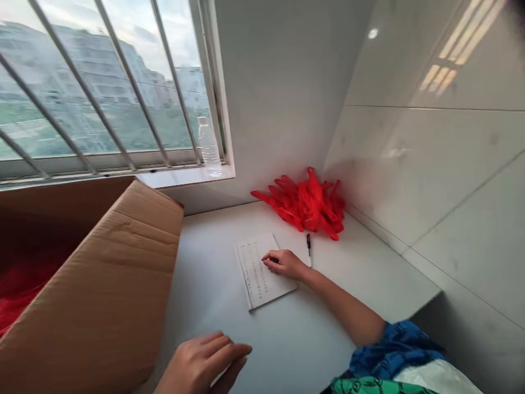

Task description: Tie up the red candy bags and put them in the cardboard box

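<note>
Found notebook [256, 282] lying on bench [283, 334], right of cardboard box [118, 295] and nearer than red bags [307, 202]. Judged partly done: marked already with several lines of writing [259, 273]; cannot judge amount left, with part covered by right hand [285, 264]. Noted narrow curl there, with dark bit [274, 260] in it, possibly held; cannot tell. Saw left hand [209, 364] loosely curled over bench, apparently holding nothing. Noted pen [309, 249] lying just beside right hand, apparently unused.
</note>
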Available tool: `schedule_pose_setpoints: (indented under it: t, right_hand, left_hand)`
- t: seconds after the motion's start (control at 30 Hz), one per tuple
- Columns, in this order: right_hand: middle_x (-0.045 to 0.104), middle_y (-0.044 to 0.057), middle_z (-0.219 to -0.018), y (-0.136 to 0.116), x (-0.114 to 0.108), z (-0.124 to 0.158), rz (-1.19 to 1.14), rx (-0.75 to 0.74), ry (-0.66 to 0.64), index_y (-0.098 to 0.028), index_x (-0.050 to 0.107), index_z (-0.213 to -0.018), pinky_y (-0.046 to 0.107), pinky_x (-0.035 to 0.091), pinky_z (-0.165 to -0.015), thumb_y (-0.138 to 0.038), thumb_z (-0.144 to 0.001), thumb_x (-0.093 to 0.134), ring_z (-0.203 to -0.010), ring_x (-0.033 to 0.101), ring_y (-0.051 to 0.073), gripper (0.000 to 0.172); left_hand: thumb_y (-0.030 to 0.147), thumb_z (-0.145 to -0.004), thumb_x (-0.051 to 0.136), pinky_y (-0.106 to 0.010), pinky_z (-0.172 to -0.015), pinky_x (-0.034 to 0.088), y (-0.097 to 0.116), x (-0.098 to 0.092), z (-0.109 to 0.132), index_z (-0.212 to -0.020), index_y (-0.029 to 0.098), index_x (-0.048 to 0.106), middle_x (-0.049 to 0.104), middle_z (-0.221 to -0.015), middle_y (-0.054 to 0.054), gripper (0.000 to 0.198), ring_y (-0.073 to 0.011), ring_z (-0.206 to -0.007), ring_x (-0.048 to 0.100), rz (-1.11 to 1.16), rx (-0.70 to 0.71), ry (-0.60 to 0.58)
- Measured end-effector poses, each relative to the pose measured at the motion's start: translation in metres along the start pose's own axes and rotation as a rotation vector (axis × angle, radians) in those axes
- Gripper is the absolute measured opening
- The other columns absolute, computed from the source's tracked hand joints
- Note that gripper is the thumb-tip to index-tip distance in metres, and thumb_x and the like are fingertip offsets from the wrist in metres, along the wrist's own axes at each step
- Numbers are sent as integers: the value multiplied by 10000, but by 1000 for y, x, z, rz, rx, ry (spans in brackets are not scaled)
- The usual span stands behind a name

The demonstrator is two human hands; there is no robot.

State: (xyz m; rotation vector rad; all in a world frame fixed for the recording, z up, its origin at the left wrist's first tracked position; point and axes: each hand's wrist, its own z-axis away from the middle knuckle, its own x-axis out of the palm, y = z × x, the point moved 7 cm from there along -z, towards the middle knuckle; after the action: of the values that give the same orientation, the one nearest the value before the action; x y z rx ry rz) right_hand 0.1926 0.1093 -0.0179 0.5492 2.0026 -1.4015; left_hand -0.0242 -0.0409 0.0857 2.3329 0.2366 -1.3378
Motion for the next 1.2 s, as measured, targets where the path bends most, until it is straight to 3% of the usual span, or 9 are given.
schedule_pose_setpoints:
  t: [0.23, 0.4, 0.57, 0.67, 0.77, 0.87, 0.97, 1.1, 1.2]
  right_hand:
    - [627, 79, -1247, 21, -70, -48, 138, 134, 186, -213, 672, -1144, 311, 487, -917, -302, -982, 529, -1010, 658, 186, 233]
    - [386, 150, -1527, 54, -78, -75, 212, 298, 176, -181, 671, -1158, 426, 446, -1020, -225, -841, 714, -1180, 597, 293, 323]
    - [552, 161, -1367, 66, -83, -79, 146, 325, 231, -147, 684, -1043, 379, 460, -986, -201, -781, 748, -1122, 619, 275, 275]
    - [623, 156, -1232, 50, -106, -78, 49, 233, 359, -130, 661, -1030, 370, 441, -1008, -263, -873, 632, -1113, 610, 248, 208]
    - [652, 116, -1177, 24, -132, -69, -80, 121, 478, -158, 638, -1039, 359, 460, -996, -410, -946, 515, -1120, 596, 227, 295]
    - [694, 60, -1024, -1, -138, -57, -223, 36, 481, -189, 635, -990, 333, 521, -888, -544, -955, 452, -993, 637, 207, 401]
    - [699, 37, -931, -14, -122, -47, -354, -3, 398, -195, 643, -981, 315, 550, -812, -590, -950, 439, -907, 662, 192, 446]
    - [611, 109, -1219, -6, -89, -30, -368, -9, 318, -184, 677, -977, 323, 565, -775, -601, -857, 604, -911, 670, 190, 440]
    - [533, 136, -1330, 14, -77, -12, -235, 53, 387, -188, 676, -1002, 327, 567, -731, -603, -853, 613, -926, 670, 199, 446]
  left_hand:
    - [274, -971, 503, -235, -662, 515, -43, 93, -15, -953, 273, 730, 769, -872, -9, 227, -160, -746, 725, 212, -201, -265]
    - [261, -950, 490, -257, -671, 508, -55, 120, -11, -935, 254, 747, 753, -877, -37, 257, -187, -784, 717, 245, -211, -223]
    - [281, -953, 489, -250, -674, 495, -56, 119, -7, -954, 243, 750, 749, -896, -47, 263, -180, -787, 705, 328, -226, -223]
    - [311, -955, 494, -247, -665, 490, -60, 117, -7, -950, 229, 751, 742, -861, -52, 270, -172, -754, 692, 419, -257, -218]
    - [387, -965, 494, -239, -611, 483, -71, 113, -9, -955, 212, 739, 722, -788, -45, 301, -150, -654, 658, 584, -367, -190]
    - [462, -954, 514, -248, -600, 483, -94, 95, -17, -952, 204, 727, 701, -764, -39, 334, -149, -638, 633, 676, -543, -3]
    - [488, -925, 547, -257, -605, 481, -118, 70, -26, -1014, 201, 707, 693, -824, -44, 341, -152, -671, 626, 707, -660, 275]
    - [486, -859, 606, -256, -621, 497, -153, 56, -23, -1140, 196, 635, 686, -1034, -82, 404, -174, -814, 649, 688, -795, 585]
    - [503, -839, 586, -287, -703, 525, -172, 62, -16, -1194, 190, 598, 656, -1185, -120, 473, -212, -981, 646, 601, -873, 603]
